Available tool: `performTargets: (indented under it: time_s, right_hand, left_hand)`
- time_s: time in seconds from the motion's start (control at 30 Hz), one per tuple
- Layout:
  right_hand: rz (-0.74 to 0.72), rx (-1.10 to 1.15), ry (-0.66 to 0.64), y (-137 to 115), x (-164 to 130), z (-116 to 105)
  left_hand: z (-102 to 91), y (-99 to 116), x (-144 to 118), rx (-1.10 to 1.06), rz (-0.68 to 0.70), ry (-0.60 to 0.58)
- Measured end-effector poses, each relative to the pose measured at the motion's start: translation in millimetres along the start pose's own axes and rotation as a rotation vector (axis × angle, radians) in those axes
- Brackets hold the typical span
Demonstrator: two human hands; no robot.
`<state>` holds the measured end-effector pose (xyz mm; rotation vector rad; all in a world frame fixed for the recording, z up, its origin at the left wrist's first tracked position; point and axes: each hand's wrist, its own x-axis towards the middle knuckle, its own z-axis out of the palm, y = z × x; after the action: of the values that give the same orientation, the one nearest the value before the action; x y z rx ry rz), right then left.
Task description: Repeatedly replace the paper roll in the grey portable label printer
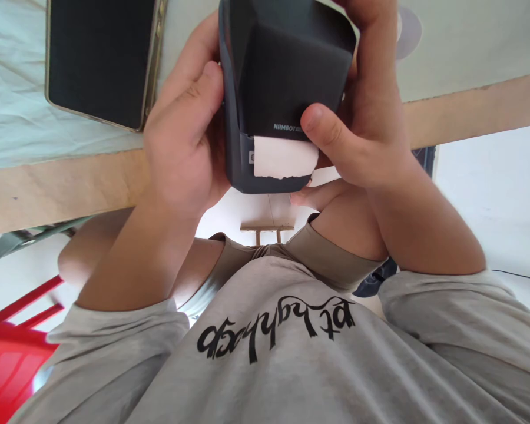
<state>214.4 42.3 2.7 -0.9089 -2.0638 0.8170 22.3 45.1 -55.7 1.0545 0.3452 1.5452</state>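
A black label printer (pixel 291 76) marked NIIMBOT is held up at the table's near edge, close to my body. A strip of white label paper (pixel 287 158) with a ragged torn end sticks out of its slot. My left hand (pixel 185 123) grips the printer's left side, thumb along the edge. On the other side, my right hand (pixel 362 118) wraps around it, with the thumb resting on the front face near the printed name and the paper. Some of the right fingers are hidden behind the printer.
A smartphone (pixel 99 59) with a dark screen lies on the table, left of the printer. The table's pale wooden edge (pixel 62 188) runs across in front of me. A red plastic chair (pixel 13 359) stands at lower left. A whitish round object (pixel 408 32) lies behind my right wrist.
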Motion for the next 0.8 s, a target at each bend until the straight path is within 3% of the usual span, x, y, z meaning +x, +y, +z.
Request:
performTargets:
  time_s: [0.13, 0.2, 0.23, 0.3, 0.43, 0.67, 0.8]
  right_hand:
    - [-0.088, -0.025, 0.0, 1, 1, 1]
    - [-0.132, -0.051, 0.026, 5, 2, 0]
    - [-0.156, -0.059, 0.044, 7, 2, 1]
    - [-0.218, -0.043, 0.076, 11, 2, 1]
    - [-0.223, 0.004, 0.051, 13, 2, 3]
    - [-0.174, -0.038, -0.003, 9, 5, 3]
    - [-0.153, -0.042, -0.026, 8, 5, 1]
  left_hand:
    - [-0.2, 16, 1, -0.006, -0.084, -0.109]
    - [8.6, 35, 0, 0.011, -0.215, -0.088]
    - [14.1, 44, -1, 0.085, -0.357, -0.041]
    - [24.1, 58, -3, 0.14, -0.39, -0.016]
    - [31.2, 61, -3, 0.226, -0.366, -0.016]
    - [20.9, 34, 1, 0.265, -0.23, 0.146]
    - [22.0, 37, -3, 0.305, -0.148, 0.115]
